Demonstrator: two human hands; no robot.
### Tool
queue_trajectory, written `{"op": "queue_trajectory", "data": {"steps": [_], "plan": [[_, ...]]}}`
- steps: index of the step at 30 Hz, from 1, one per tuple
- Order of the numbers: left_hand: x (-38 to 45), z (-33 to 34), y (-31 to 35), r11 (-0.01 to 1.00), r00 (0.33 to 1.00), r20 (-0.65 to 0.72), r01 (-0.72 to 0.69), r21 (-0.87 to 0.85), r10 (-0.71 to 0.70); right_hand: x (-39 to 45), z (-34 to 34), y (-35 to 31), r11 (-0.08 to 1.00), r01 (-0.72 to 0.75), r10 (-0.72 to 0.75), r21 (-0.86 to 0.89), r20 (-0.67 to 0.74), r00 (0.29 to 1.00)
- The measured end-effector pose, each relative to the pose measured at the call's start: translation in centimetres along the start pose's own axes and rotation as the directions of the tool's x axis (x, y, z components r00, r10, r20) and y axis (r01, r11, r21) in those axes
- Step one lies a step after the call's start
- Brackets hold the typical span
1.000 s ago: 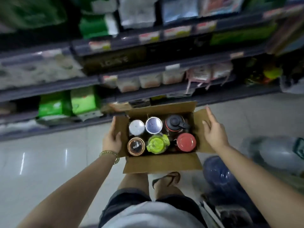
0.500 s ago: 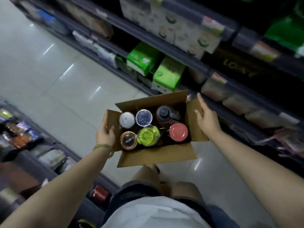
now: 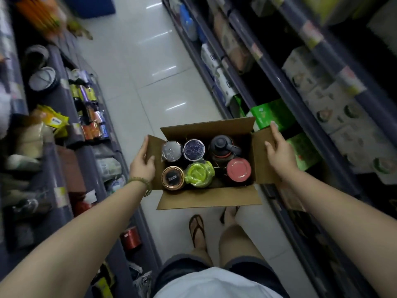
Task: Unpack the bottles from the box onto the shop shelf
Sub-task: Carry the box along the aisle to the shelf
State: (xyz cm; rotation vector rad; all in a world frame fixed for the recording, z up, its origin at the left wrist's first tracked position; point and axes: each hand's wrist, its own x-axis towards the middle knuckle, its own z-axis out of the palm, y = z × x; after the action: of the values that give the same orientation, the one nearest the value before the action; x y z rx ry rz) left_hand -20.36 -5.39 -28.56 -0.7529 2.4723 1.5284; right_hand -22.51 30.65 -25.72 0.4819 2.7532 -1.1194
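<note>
I carry an open cardboard box (image 3: 206, 197) at waist height over the aisle floor. Several bottles stand upright in it: a silver-lidded one (image 3: 171, 151), a dark blue-lidded one (image 3: 193, 149), a black one with a handle (image 3: 222, 146), a brown-rimmed black-lidded one (image 3: 173, 177), a lime-green one (image 3: 199, 173) and a red-lidded one (image 3: 238, 169). My left hand (image 3: 142, 164) grips the box's left flap, thumb over the edge. My right hand (image 3: 279, 154) holds the right flap and side.
Shop shelves (image 3: 285, 87) run along the right with green packs (image 3: 271, 112) and white boxed goods (image 3: 318, 87). Another shelf unit (image 3: 64, 134) on the left holds packets and tins. The tiled aisle floor (image 3: 139, 72) stretches ahead. My sandalled feet (image 3: 196, 230) stand below the box.
The view has swung left from facing the shelves to looking down the aisle. The box and both hands keep the same grip; the bottles have not shifted.
</note>
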Motion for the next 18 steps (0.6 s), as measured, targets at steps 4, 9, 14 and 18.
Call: {"op": "queue_trajectory", "data": {"steps": [4, 9, 14, 18], "plan": [[3.5, -0.7, 2.3, 0.999, 0.996, -0.072, 0.049, -0.014, -0.05, 6.3, 0.7, -3.5, 0.997, 0.076, -0.075, -0.023, 0.054, 0.996], [8.9, -0.9, 5.4, 0.997, 0.984, -0.165, 0.071, -0.017, -0.073, 14.8, 1.5, -7.3, 0.99, 0.137, -0.134, -0.015, 0.132, 0.982], [14.5, -1.5, 8.4, 0.988, 0.968, -0.21, 0.12, -0.097, -0.139, 22.1, 2.3, -12.2, 0.986, 0.166, -0.165, 0.005, 0.164, 0.973], [20.2, -2.4, 9.6, 0.987, 0.97, -0.209, 0.101, -0.127, -0.127, 27.6, 4.1, -16.5, 0.977, 0.211, -0.204, -0.025, 0.177, 0.963]]}}
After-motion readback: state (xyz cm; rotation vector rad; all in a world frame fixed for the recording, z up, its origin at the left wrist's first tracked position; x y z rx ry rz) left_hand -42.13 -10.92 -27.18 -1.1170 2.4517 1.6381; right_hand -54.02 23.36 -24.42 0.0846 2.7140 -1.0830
